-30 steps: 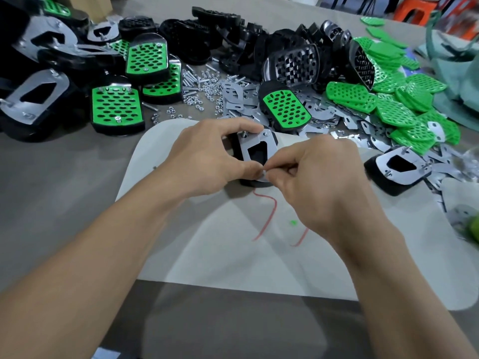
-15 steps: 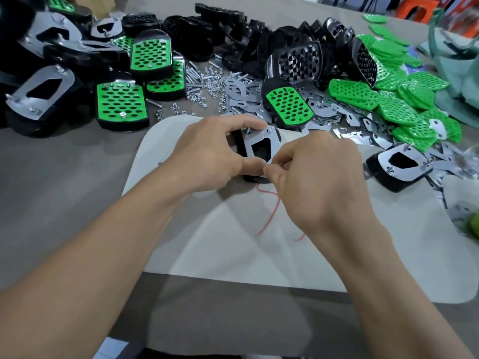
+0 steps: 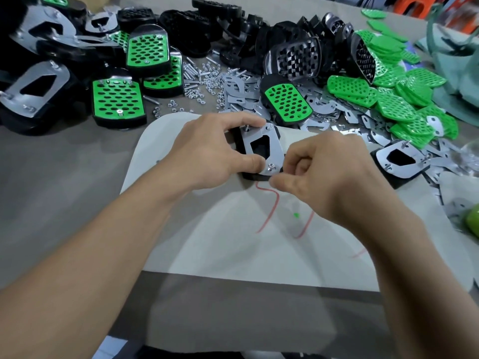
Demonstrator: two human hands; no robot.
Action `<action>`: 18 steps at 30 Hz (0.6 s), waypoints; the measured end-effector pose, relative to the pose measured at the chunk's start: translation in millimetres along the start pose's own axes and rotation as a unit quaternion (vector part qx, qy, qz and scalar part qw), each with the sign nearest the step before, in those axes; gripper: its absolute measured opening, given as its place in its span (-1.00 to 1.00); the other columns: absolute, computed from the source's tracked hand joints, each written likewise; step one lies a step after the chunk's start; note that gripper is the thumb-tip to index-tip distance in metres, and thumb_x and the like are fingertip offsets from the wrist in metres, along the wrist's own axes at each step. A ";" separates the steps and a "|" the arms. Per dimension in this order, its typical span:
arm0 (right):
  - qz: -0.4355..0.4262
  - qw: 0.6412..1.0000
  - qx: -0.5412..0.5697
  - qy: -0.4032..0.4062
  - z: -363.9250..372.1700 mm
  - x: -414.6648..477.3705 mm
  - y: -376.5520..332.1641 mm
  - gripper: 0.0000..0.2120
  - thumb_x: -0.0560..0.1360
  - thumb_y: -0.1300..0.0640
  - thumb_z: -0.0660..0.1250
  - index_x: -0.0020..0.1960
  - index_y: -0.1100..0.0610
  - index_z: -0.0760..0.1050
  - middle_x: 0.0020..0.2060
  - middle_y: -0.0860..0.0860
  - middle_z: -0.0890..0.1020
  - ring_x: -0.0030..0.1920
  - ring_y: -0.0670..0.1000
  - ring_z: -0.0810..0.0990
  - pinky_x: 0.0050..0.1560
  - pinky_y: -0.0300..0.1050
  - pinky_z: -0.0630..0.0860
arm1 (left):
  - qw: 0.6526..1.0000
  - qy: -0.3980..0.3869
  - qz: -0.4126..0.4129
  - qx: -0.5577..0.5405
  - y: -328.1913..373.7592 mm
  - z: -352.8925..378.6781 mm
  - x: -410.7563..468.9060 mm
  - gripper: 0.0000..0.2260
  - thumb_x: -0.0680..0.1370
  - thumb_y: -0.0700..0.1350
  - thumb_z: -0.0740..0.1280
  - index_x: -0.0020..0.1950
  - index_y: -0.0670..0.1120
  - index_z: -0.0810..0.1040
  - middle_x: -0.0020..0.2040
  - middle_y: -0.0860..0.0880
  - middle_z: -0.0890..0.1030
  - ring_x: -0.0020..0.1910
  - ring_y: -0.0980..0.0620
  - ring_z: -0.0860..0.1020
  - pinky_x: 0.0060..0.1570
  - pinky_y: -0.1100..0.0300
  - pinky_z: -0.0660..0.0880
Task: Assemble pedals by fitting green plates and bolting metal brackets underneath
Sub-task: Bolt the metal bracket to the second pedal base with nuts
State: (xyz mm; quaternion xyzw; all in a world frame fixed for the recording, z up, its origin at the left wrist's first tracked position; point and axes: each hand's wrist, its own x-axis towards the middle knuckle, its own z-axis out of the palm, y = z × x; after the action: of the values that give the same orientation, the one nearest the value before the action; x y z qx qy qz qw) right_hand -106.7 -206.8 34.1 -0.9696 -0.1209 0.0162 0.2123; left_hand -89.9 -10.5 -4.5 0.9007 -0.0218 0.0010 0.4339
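The black pedal (image 3: 260,149) lies underside up at the far edge of the white mat (image 3: 207,242), a metal bracket (image 3: 276,151) on it with a nut (image 3: 271,167) at its near end. The left hand (image 3: 207,156) grips the pedal between thumb and forefinger. The right hand (image 3: 331,177) curls its fingers just beside the nut; whether they pinch anything cannot be told. Loose green plates (image 3: 388,99) are heaped far right

1 bracket-up pedal (image 3: 276,151) on the white mat (image 3: 233,242), 1 more at mat's right edge, 3 behind-left; green-top pedals (image 3: 116,104) behind mat: min. 4.
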 end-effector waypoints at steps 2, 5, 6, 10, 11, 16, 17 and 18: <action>-0.008 0.996 0.080 0.042 1.9 -4.4 4.3 -0.88 0.34 0.09 0.59 -0.22 -0.01 0.65 -0.45 -0.08 0.59 -0.47 -0.13 0.46 -0.38 -0.38 0.39 | 1.000 0.000 -0.001 0.005 0.5 -0.2 0.5 -0.39 0.14 0.29 0.51 0.20 0.41 0.58 0.20 0.29 0.63 0.19 0.15 0.55 0.20 0.16 0.47; -0.016 0.989 0.148 0.015 8.1 -12.3 6.4 -0.73 0.37 0.21 0.56 0.01 -0.07 0.71 -0.41 -0.05 0.62 -0.48 -0.13 0.43 -0.34 -0.44 0.36 | 1.000 -0.001 0.000 0.003 0.5 -0.2 0.8 -0.41 0.14 0.29 0.49 0.18 0.41 0.58 0.19 0.28 0.63 0.18 0.15 0.58 0.25 0.13 0.49; -0.016 0.987 0.161 -0.002 10.4 -14.6 6.6 -0.72 0.38 0.20 0.56 0.02 -0.08 0.72 -0.41 -0.05 0.62 -0.49 -0.13 0.42 -0.34 -0.44 0.36 | 1.000 -0.002 0.001 0.003 0.4 -0.3 0.6 -0.42 0.14 0.29 0.49 0.18 0.40 0.58 0.19 0.28 0.64 0.18 0.15 0.58 0.26 0.12 0.49; -0.001 0.984 0.172 0.035 10.8 -19.4 10.4 -0.88 0.36 0.13 0.59 -0.19 -0.08 0.72 -0.45 -0.12 0.65 -0.47 -0.10 0.53 -0.36 -0.21 0.52 | 1.000 -0.004 -0.001 0.008 0.6 -0.3 0.8 -0.39 0.14 0.30 0.49 0.20 0.40 0.58 0.22 0.28 0.62 0.23 0.13 0.55 0.25 0.13 0.47; 0.002 0.983 0.175 0.051 10.2 -19.8 10.1 -0.89 0.35 0.11 0.60 -0.22 -0.07 0.72 -0.44 -0.13 0.65 -0.47 -0.07 0.55 -0.35 -0.16 0.55 | 1.000 -0.004 -0.002 0.012 0.7 -0.4 1.0 -0.38 0.14 0.30 0.49 0.21 0.40 0.57 0.23 0.28 0.62 0.23 0.13 0.54 0.24 0.14 0.47; 0.024 0.970 0.237 0.039 14.4 -22.4 4.8 -0.75 0.41 0.20 0.55 -0.02 -0.11 0.73 -0.34 -0.14 0.70 -0.39 -0.02 0.61 -0.23 -0.09 0.62 | 1.000 -0.005 0.000 0.006 1.1 -1.3 0.4 -0.40 0.15 0.30 0.49 0.20 0.39 0.58 0.22 0.27 0.63 0.22 0.13 0.55 0.26 0.12 0.47; 0.029 0.971 0.234 0.040 15.4 -23.0 4.4 -0.76 0.43 0.22 0.53 -0.03 -0.11 0.73 -0.34 -0.14 0.70 -0.36 -0.01 0.63 -0.20 -0.04 0.65 | 1.000 -0.005 0.002 0.005 1.4 -1.0 0.2 -0.40 0.15 0.29 0.49 0.20 0.39 0.58 0.22 0.27 0.62 0.22 0.13 0.55 0.27 0.11 0.47; 0.034 0.971 0.233 0.050 16.2 -22.6 4.2 -0.76 0.43 0.23 0.52 -0.07 -0.12 0.73 -0.36 -0.15 0.70 -0.35 -0.02 0.65 -0.18 -0.01 0.66 | 1.000 -0.004 0.003 0.006 1.5 -1.0 0.1 -0.40 0.15 0.29 0.49 0.20 0.39 0.58 0.22 0.27 0.62 0.23 0.13 0.55 0.27 0.11 0.47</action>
State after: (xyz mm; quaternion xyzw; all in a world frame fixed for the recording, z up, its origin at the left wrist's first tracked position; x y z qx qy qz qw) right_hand -129.0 -209.3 17.1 -0.8965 -0.0697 0.0024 0.4374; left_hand -89.9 -10.7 -2.8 0.9031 -0.0260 -0.0009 0.4287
